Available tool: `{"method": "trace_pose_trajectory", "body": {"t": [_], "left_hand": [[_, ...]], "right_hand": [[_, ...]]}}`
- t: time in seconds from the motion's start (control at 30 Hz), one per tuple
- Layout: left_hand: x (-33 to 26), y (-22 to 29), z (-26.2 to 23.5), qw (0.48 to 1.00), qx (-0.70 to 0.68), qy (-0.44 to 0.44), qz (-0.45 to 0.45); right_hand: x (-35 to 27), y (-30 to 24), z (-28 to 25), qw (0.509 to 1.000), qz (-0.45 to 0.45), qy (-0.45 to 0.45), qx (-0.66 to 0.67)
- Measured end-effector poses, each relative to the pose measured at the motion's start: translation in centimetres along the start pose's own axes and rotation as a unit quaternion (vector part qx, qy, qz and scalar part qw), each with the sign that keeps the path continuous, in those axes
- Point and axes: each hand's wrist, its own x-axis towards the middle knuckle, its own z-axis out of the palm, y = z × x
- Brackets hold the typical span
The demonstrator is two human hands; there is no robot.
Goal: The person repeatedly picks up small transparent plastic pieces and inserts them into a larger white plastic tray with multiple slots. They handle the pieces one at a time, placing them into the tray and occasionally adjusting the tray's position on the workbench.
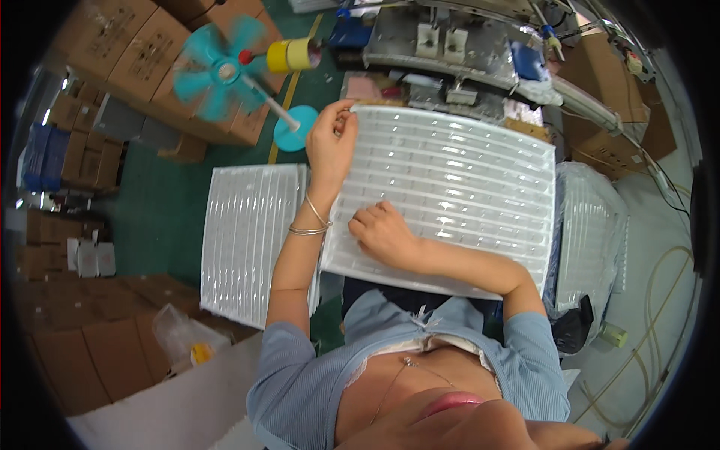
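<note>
White tray (457, 184) — left hand (332, 142) at corner, right hand (386, 234) over it.

Head-worn fisheye looks steeply down. White tray (457, 192) close below, near mid-frame; green floor (150, 232) lies farther off.

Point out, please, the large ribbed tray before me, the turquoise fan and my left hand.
Large ribbed tray (457, 191), head view: its ribbed middle.
Turquoise fan (226, 72), head view: its hub.
Left hand (330, 146), head view: its middle.
</note>
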Motion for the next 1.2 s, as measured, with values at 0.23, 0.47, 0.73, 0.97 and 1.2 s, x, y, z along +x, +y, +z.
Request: {"method": "trace_pose_trajectory", "body": {"t": [0.23, 0.47, 0.73, 0.97, 1.2], "left_hand": [[7.6, 6.0, 12.2, 0.957, 0.087, 0.018, 0.277], [12.1, 10.5, 18.5, 0.869, 0.309, -0.074, 0.381], [6.7, 6.5, 6.4, 0.987, -0.124, -0.087, 0.061], [-2.1, 0.1, -4.9, 0.951, -0.198, -0.106, -0.210], [-8.8, -2.6, -9.1, 0.927, -0.213, -0.025, -0.308]], "right_hand": [[-4.6, 9.1, -11.3, 0.908, 0.282, 0.204, 0.231], [-4.4, 16.7, -19.3, 0.838, 0.296, 0.420, 0.184], [4.1, 19.5, -22.1, 0.875, 0.187, 0.368, -0.255], [4.5, 25.2, -22.7, 0.866, 0.277, 0.304, -0.284], [4.1, 27.7, -23.1, 0.863, 0.371, 0.280, -0.196]]}}
